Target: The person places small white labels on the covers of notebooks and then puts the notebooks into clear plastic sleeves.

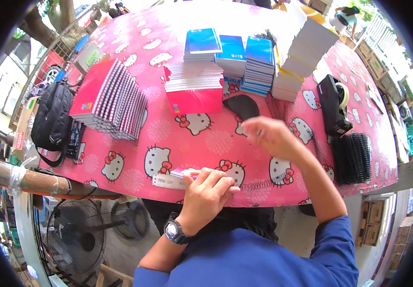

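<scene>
Left hand rests over a pink-and-white piece at the bench's near edge

The pink-and-white piece [176, 172] lies at the near edge of the bench [168, 132], mostly hidden under the left hand [209, 188], whose grip is closed down over it. A white strip [162, 181] juts out to the left, bearing dark print too small to tell. The right hand [268, 136] is raised above the bench and blurred; whether its grip is apart, together or clamped on something, I cannot tell.

Lettering shows on the covers: a small colourful block near the corner of the red spiral notebooks [89, 88] at left and of the red stack [194, 102] at centre, and pale characters on the blue stacks [204, 40]. A carton at far left wears a red-and-white label [20, 140].

A loose coil [259, 184] lies just right of the left hand. A dark oval item [242, 107] sits just beyond the right hand. Farther right stand a black tape dispenser [330, 103] and a bundle of black coils [352, 159]. A black bag [52, 117] flanks the spiral notebooks.
</scene>
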### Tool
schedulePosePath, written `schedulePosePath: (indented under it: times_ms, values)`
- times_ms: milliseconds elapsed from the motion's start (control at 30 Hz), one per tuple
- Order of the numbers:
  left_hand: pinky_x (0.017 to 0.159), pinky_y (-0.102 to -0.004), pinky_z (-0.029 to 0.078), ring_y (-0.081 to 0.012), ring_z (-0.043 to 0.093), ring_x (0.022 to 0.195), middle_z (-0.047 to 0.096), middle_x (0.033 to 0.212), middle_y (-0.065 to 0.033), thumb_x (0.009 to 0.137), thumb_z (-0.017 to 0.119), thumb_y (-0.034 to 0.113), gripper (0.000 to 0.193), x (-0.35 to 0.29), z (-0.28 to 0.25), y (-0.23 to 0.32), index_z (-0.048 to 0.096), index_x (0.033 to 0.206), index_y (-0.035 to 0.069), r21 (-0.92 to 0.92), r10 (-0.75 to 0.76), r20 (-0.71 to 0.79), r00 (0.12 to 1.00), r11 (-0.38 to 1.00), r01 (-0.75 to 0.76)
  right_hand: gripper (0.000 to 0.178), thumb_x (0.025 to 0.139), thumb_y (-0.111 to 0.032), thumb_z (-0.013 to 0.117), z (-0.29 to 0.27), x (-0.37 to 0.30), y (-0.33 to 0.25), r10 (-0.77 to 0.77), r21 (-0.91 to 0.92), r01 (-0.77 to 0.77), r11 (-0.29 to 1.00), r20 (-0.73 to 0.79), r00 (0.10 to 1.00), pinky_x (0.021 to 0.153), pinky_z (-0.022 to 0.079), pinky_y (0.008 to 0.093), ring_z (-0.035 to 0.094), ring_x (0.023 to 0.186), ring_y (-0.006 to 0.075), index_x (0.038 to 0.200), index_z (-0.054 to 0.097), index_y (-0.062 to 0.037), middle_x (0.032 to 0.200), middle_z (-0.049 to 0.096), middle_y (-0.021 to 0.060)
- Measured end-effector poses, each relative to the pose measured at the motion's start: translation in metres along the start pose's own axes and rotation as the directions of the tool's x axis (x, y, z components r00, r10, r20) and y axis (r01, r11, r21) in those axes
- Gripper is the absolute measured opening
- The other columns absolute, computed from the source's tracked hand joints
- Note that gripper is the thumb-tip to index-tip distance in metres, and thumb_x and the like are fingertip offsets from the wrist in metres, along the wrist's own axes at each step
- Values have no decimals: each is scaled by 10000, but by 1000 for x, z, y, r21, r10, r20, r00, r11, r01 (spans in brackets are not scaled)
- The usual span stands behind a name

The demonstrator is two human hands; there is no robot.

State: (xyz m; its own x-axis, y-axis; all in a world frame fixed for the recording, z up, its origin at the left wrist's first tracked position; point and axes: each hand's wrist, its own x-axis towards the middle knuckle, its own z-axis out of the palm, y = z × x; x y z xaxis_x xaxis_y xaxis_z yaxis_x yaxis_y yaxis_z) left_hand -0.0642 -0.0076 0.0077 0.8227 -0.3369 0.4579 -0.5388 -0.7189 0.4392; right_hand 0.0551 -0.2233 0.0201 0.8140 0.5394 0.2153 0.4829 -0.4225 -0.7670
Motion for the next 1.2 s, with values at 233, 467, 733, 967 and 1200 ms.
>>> schedulePosePath:
  times_ms: [233,467,733,967,1200]
  values:
    - [896,-400,279,-142,569,882,618,950,34,779,668,361,284,6,-8,0,624,1004,194,-29,96,66,993,995,-95,741,674,-436,765,-21,55,37,-48,-485,185,855,282,958,1057,317,439,349,1280,388,1276,493,-101,1401,347,210]
    - [913,-399,277,-149,573,915,604,966,36,772,681,328,263,8,-10,-3,628,985,183,-109,74,42,996,992,-69,739,585,-332,822,-9,55,41,24,-365,69,928,243,970,946,408,438,453,1122,378,1191,501,-56,1177,456,194]
    - [927,-420,269,-134,571,938,603,993,37,765,684,354,256,6,-7,-6,637,962,196,-98,78,52,996,993,-72,640,636,-425,790,12,40,33,-106,-388,121,914,59,993,984,383,450,474,1092,395,1112,566,-60,1219,482,221]
    - [1035,-527,120,-163,535,1023,610,890,43,623,776,338,303,4,-21,-24,657,854,182,18,-34,-69,997,999,35,479,767,-423,682,2,-7,-8,-76,334,1,943,212,974,975,343,393,494,1119,281,1067,611,-57,1090,582,150]
    - [1035,-511,126,-174,553,918,602,809,36,564,799,252,258,-1,-14,-39,641,752,176,-9,-43,-92,995,999,42,432,709,-404,730,16,-30,-26,89,-10,-89,996,106,990,916,392,395,520,1040,300,978,652,-75,1042,607,139]
